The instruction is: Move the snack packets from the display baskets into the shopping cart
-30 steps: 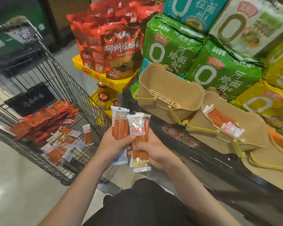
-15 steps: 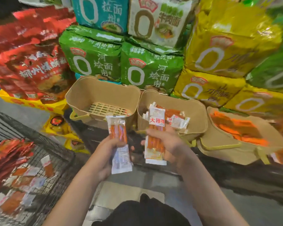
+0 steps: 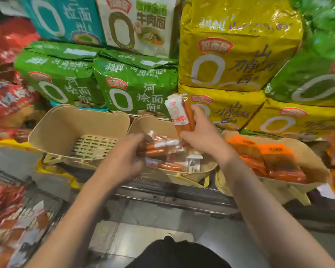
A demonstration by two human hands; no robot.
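You are mid-pick at the middle display basket (image 3: 153,122): your right hand (image 3: 203,138) grips a sausage snack packet (image 3: 179,114) upright above the basket's far rim, fingers curled round it, while your left hand (image 3: 124,155) reaches into the loose packets (image 3: 166,151) lying inside, its fingers curled at a packet's end; whether they have closed on it cannot be told. Next, lift both clear and swing left to the shopping cart (image 3: 43,206), already holding packets. The left basket (image 3: 79,122) shows only its slatted bottom; the right basket (image 3: 302,151) holds orange packets. Stacked noodle bags (image 3: 137,88) crowd close behind.
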